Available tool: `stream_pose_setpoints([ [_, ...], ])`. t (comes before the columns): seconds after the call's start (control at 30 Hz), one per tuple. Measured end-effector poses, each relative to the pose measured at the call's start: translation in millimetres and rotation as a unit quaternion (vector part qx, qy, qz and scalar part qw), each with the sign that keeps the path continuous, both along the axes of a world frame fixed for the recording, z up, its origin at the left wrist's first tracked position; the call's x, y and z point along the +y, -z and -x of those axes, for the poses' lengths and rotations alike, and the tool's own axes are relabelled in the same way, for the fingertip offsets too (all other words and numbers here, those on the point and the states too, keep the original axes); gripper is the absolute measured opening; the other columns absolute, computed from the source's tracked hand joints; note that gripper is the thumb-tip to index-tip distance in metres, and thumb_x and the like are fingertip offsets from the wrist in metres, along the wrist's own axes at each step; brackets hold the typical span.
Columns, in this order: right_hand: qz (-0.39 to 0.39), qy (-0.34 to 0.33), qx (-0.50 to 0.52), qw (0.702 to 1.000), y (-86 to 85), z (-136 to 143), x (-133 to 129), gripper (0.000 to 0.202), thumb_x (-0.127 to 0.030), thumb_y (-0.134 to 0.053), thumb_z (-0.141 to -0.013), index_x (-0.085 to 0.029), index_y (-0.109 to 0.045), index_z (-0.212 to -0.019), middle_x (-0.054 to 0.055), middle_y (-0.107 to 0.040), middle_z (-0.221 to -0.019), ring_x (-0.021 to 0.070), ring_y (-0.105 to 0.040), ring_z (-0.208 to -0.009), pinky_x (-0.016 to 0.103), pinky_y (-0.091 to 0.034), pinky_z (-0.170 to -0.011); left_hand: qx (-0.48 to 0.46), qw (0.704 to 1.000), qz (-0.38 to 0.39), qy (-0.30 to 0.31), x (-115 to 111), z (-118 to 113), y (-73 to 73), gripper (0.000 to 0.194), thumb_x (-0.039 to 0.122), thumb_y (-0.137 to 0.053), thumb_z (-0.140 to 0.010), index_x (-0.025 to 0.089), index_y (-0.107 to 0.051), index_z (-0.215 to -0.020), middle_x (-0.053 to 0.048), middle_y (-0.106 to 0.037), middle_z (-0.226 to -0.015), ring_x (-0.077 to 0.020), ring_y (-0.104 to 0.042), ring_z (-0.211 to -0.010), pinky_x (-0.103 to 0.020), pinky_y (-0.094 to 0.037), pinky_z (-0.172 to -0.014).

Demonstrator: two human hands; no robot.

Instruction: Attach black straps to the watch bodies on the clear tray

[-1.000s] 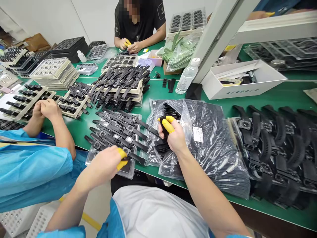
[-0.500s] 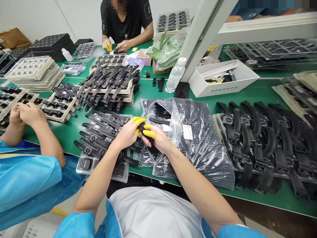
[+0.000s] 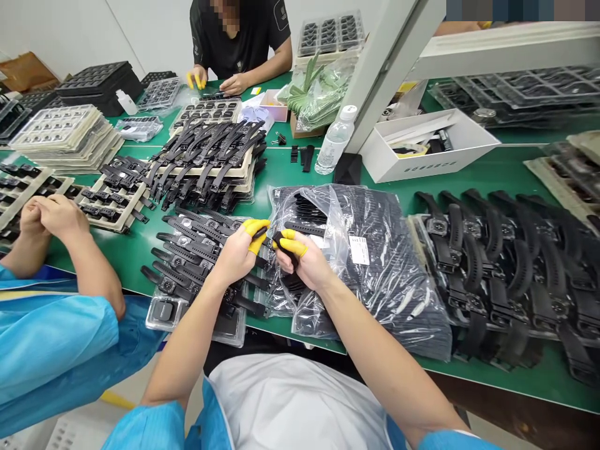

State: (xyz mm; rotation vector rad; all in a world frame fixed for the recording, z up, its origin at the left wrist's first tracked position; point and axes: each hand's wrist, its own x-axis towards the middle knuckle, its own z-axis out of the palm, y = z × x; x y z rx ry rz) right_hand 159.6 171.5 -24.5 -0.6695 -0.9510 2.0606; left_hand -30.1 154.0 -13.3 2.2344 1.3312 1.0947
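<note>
Across the scene runs a green counter (image 3: 504, 170), with a pale wall (image 3: 154, 37) behind it and a pale floor below. At the far left stand stacked pale trays (image 3: 63, 134), then black cases (image 3: 100, 87) and a small white bottle (image 3: 126, 102). At the near left a co-worker in blue sleeves (image 3: 56, 340) has both hands together by a tray of dark parts. Right of these, a heap of black straps (image 3: 206, 156) covers more trays; beyond it sits a person in a black shirt (image 3: 237, 53). Green straps (image 3: 323, 94) in clear wrap, a clear bottle (image 3: 334, 144), a white post (image 3: 394, 69) and a white box (image 3: 424, 150) follow, and at the near right a tray of strapped watches (image 3: 510, 262).

The black shirt bears a small W on the chest. The bottle's label and the white label (image 3: 359, 250) on a clear bag (image 3: 398, 275) of black straps are too small to read; the white box's lettering is upside down and unclear.

The left grip (image 3: 234, 253), in yellow finger covers, pinches a small dark piece (image 3: 259, 234) beside watches (image 3: 185, 259) laid on a clear tray. The right grip (image 3: 310, 265), also yellow-tipped, is closed around a black strap (image 3: 287, 247) above the bag's near-left part. The piece and strap are close together; whether they touch cannot be told.
</note>
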Motion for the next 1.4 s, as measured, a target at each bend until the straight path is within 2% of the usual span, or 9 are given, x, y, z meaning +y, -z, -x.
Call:
stream_pose_setpoints([
  [0.13, -0.025, -0.055, -0.010, 0.998, 2.4, 0.9, -2.2, 0.028, -0.043, -0.071, -0.087, -0.021, -0.054, -0.087, -0.008, -0.052, -0.049, 0.0093, -0.037, -0.040, 0.023, -0.027, -0.043, 0.028, 0.999, 0.015, 0.037, -1.0, 1.3, 3.4, 0.051, 0.005, -0.045, -0.094, 0.021, -0.057, -0.141, -0.011, -0.066, -0.133, -0.0230, -0.062, -0.128, -0.041, -0.054, -0.110],
  [0.2, -0.024, -0.056, -0.012, 0.998, 3.0, 1.4, -2.4, 0.028, -0.043, -0.071, -0.087, -0.021, -0.054, -0.087, -0.008, -0.052, -0.049, 0.0092, -0.037, -0.040, 0.023, -0.027, -0.042, 0.038, 0.998, 0.019, 0.048, -1.7, 1.0, 4.2, 0.055, 0.003, -0.045, -0.091, 0.021, -0.056, -0.142, -0.011, -0.065, -0.135, -0.0235, -0.062, -0.129, -0.042, -0.053, -0.111],
  [0.47, -0.018, -0.024, -0.014, 0.999, 2.0, 2.9, -1.3, 0.029, -0.043, -0.073, -0.085, -0.022, -0.053, -0.086, -0.009, -0.051, -0.047, 0.0087, -0.035, -0.039, 0.023, -0.024, -0.042, 0.037, 0.999, 0.015, 0.030, -1.8, -1.6, 4.8, 0.047, 0.007, -0.044, -0.096, 0.020, -0.056, -0.140, -0.012, -0.066, -0.133, -0.0234, -0.062, -0.127, -0.041, -0.054, -0.110],
  [0.7, 0.040, -0.019, 0.007, 0.999, -1.3, 2.3, -1.4, 0.033, -0.043, -0.077, -0.081, -0.023, -0.052, -0.082, -0.009, -0.048, -0.048, 0.0083, -0.032, -0.040, 0.022, -0.023, -0.041, 0.052, 0.999, 0.012, 0.011, -2.0, -3.1, 11.7, 0.046, 0.014, -0.044, -0.099, 0.018, -0.054, -0.144, -0.016, -0.061, -0.134, -0.0272, -0.057, -0.130, -0.045, -0.050, -0.113],
  [0.9, 0.078, -0.016, -0.013, 0.997, 2.0, -2.2, -1.7, 0.034, -0.040, -0.082, -0.078, -0.022, -0.053, -0.076, -0.007, -0.046, -0.047, 0.0076, -0.033, -0.040, 0.021, -0.022, -0.041, 0.056, 0.997, 0.033, 0.050, -6.3, -7.0, 9.0, 0.046, 0.027, -0.039, -0.105, 0.014, -0.050, -0.147, -0.015, -0.061, -0.130, -0.0258, -0.057, -0.127, -0.044, -0.048, -0.115],
  [1.0, 0.086, -0.012, -0.025, 0.996, 3.6, -3.7, -0.5, 0.035, -0.039, -0.083, -0.077, -0.021, -0.054, -0.073, -0.006, -0.046, -0.048, 0.0070, -0.035, -0.041, 0.021, -0.023, -0.041, 0.081, 0.995, 0.042, 0.030, -7.0, -8.6, 9.0, 0.046, 0.026, -0.034, -0.105, 0.014, -0.052, -0.145, -0.015, -0.061, -0.132, -0.0256, -0.056, -0.130, -0.044, -0.046, -0.117],
  [1.2, 0.092, -0.021, -0.048, 0.994, 1.1, -3.6, -1.1, 0.036, -0.039, -0.082, -0.078, -0.020, -0.053, -0.070, -0.006, -0.045, -0.048, 0.0057, -0.031, -0.040, 0.021, -0.019, -0.041, 0.147, 0.987, 0.060, 0.014, -8.1, -9.9, 6.5, 0.041, 0.024, -0.046, -0.099, 0.013, -0.058, -0.136, -0.016, -0.064, -0.124, -0.0294, -0.058, -0.124, -0.047, -0.052, -0.109],
  [1.4, 0.077, -0.016, -0.058, 0.995, 1.0, -1.5, -1.0, 0.036, -0.041, -0.084, -0.074, -0.020, -0.054, -0.075, -0.008, -0.045, -0.047, 0.0053, -0.031, -0.040, 0.020, -0.020, -0.040, 0.111, 0.992, 0.064, 0.022, -7.5, -5.6, 8.1, 0.040, 0.024, -0.038, -0.103, 0.017, -0.057, -0.137, -0.014, -0.064, -0.124, -0.0273, -0.060, -0.120, -0.046, -0.051, -0.110],
])
